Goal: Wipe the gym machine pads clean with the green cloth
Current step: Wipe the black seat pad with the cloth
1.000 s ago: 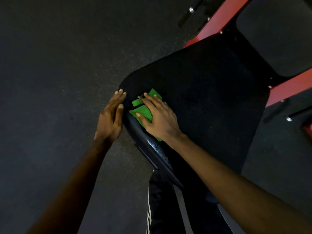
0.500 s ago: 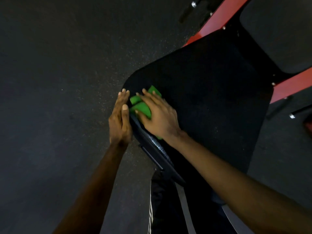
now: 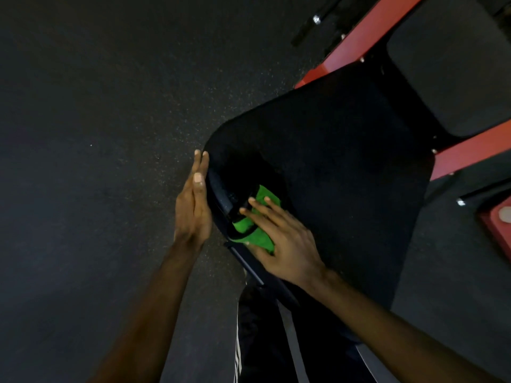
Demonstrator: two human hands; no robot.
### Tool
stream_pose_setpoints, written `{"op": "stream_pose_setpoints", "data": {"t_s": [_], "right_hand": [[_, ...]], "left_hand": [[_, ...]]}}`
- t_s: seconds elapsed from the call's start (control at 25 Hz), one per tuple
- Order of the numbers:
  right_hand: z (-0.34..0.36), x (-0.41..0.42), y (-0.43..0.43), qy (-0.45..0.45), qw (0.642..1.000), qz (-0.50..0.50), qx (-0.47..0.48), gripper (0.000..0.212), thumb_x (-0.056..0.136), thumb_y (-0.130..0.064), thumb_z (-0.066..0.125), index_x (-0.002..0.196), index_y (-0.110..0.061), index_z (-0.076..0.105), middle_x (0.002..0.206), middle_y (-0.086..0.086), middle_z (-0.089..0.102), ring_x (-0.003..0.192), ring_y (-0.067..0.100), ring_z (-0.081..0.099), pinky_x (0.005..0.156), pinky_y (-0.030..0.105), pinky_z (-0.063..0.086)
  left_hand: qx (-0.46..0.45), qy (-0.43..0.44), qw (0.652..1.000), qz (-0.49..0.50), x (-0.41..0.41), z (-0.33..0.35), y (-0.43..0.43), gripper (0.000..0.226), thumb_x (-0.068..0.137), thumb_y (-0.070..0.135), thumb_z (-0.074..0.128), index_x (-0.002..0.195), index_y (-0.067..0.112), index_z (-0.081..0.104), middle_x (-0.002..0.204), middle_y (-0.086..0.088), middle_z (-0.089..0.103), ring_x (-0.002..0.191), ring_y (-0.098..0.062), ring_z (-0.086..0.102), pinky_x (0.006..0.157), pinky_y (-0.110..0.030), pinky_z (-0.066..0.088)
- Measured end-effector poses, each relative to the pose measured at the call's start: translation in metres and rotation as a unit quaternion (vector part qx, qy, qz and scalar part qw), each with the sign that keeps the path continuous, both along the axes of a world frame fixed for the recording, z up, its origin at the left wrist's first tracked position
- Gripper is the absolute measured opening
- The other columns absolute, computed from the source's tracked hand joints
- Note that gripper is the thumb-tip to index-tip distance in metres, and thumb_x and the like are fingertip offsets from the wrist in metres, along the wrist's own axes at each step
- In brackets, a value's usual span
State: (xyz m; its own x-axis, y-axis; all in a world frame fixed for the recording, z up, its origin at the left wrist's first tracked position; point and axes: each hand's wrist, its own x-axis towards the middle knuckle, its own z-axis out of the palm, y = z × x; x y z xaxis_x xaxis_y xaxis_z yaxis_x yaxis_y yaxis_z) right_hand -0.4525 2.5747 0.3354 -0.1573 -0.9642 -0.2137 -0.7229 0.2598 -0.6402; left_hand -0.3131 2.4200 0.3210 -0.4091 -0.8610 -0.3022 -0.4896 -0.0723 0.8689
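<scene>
Nearest us, dark trousers (image 3: 254,341) with white side stripes show below our wrists. Just beyond, our right hand (image 3: 287,244) lies flat on the green cloth (image 3: 261,240). Its fingers (image 3: 265,214) are straight and spread apart, pressing the cloth down rather than gripping it. The cloth sits under those fingers at the near-left rim of the large black pad (image 3: 345,175), and part of it folds over the edge. Left of the cloth, our left hand (image 3: 193,208) stands edge-on against the side of the pad. Its fingers (image 3: 200,164) are straight and held together, and they hold nothing.

We judge the step to be wiping the rim and corner of this pad. The broad surface beyond the right fingers probably comes next, and that calls for long, pressed strokes away from us. Farther beyond the fingertips, the red frame (image 3: 367,31) carries a second pad (image 3: 456,73), which the cloth is well apart from. The speckled floor (image 3: 96,134) lies all around. We can read no brand, label or writing anywhere.
</scene>
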Motion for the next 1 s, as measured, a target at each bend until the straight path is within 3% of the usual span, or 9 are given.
{"op": "stream_pose_setpoints", "data": {"t_s": [0.12, 0.24, 0.32, 0.4, 0.52, 0.72, 0.92, 1.0], "right_hand": [[-0.009, 0.003, -0.060, -0.007, 0.999, -0.046, -0.021, 0.059, 0.089, -0.045, 0.060, 0.146, -0.033, 0.049, 0.155, -0.010, 0.045, 0.145, 0.015, 0.039, 0.111, 0.044, 0.044], [-0.017, -0.006, -0.130, -0.013, 0.996, -0.081, -0.028, 0.056, 0.089, -0.042, 0.066, 0.142, -0.031, 0.054, 0.152, -0.009, 0.049, 0.142, 0.018, 0.044, 0.111, 0.039, 0.044], [-0.019, -0.015, -0.160, -0.006, 0.997, -0.071, -0.006, 0.054, 0.091, -0.045, 0.065, 0.142, -0.030, 0.054, 0.153, -0.010, 0.048, 0.142, 0.017, 0.043, 0.112, 0.036, 0.042], [-0.019, -0.022, -0.163, -0.010, 0.998, -0.056, -0.007, 0.053, 0.093, -0.046, 0.063, 0.142, -0.029, 0.054, 0.153, -0.010, 0.047, 0.143, 0.015, 0.041, 0.111, 0.033, 0.041], [-0.014, -0.024, -0.106, -0.019, 0.996, -0.083, -0.005, 0.054, 0.093, -0.043, 0.064, 0.144, -0.027, 0.052, 0.153, -0.011, 0.047, 0.145, 0.013, 0.038, 0.111, 0.029, 0.039], [-0.006, -0.017, -0.008, 0.008, 0.996, -0.090, 0.013, 0.055, 0.093, -0.045, 0.062, 0.145, -0.030, 0.050, 0.154, -0.014, 0.044, 0.145, 0.006, 0.036, 0.113, 0.023, 0.036], [-0.026, -0.040, -0.115, 0.026, 0.983, -0.178, 0.030, 0.055, 0.092, -0.047, 0.063, 0.143, -0.028, 0.053, 0.149, -0.010, 0.052, 0.138, 0.014, 0.048, 0.104, 0.031, 0.045], [-0.035, -0.057, -0.158, 0.032, 0.981, -0.184, 0.046, 0.050, 0.092, -0.051, 0.060, 0.138, -0.030, 0.055, 0.140, -0.008, 0.058, 0.129, 0.020, 0.056, 0.093, 0.034, 0.047]], "left_hand": [[0.008, 0.027, 0.999, 0.019, 0.000, -0.001, 0.002, 0.059, 0.106, 0.046, 0.012, 0.154, 0.021, 0.035, 0.162, 0.009, 0.028, 0.148, 0.000, 0.023, 0.120, -0.018, 0.020], [0.030, 0.071, 0.996, 0.037, -0.003, 0.001, 0.005, 0.056, 0.107, 0.042, 0.013, 0.159, 0.023, 0.020, 0.161, 0.014, 0.028, 0.145, 0.004, 0.027, 0.122, -0.025, 0.022], [0.030, 0.058, 0.997, 0.041, -0.008, 0.003, 0.007, 0.056, 0.106, 0.039, 0.014, 0.160, 0.025, 0.005, 0.155, 0.027, 0.022, 0.134, 0.021, 0.029, 0.112, -0.007, 0.024], [0.022, 0.041, 0.998, 0.034, -0.012, 0.007, 0.010, 0.059, 0.106, 0.039, 0.015, 0.160, 0.023, -0.002, 0.160, 0.020, 0.014, 0.135, 0.023, 0.024, 0.106, 0.000, 0.021], [0.016, 0.021, 0.999, 0.019, -0.016, 0.008, 0.010, 0.058, 0.106, 0.039, 0.017, 0.160, 0.020, 0.005, 0.166, 0.004, 0.009, 0.150, 0.001, 0.012, 0.116, -0.007, 0.014], [-0.025, -0.047, 0.998, -0.014, -0.022, -0.005, -0.001, 0.054, 0.108, 0.039, 0.021, 0.158, 0.020, 0.022, 0.166, 0.009, 0.011, 0.151, 0.001, 0.009, 0.119, -0.010, 0.009], [-0.063, -0.064, 0.995, -0.032, -0.022, -0.016, -0.004, 0.051, 0.110, 0.032, 0.024, 0.159, 0.018, 0.021, 0.167, 0.005, 0.011, 0.152, -0.003, 0.009, 0.124, -0.026, 0.014], [-0.069, -0.064, 0.995, -0.025, -0.023, -0.016, -0.003, 0.050, 0.110, 0.031, 0.024, 0.158, 0.017, 0.022, 0.167, 0.004, 0.012, 0.152, -0.004, 0.010, 0.124, -0.030, 0.016]]}}
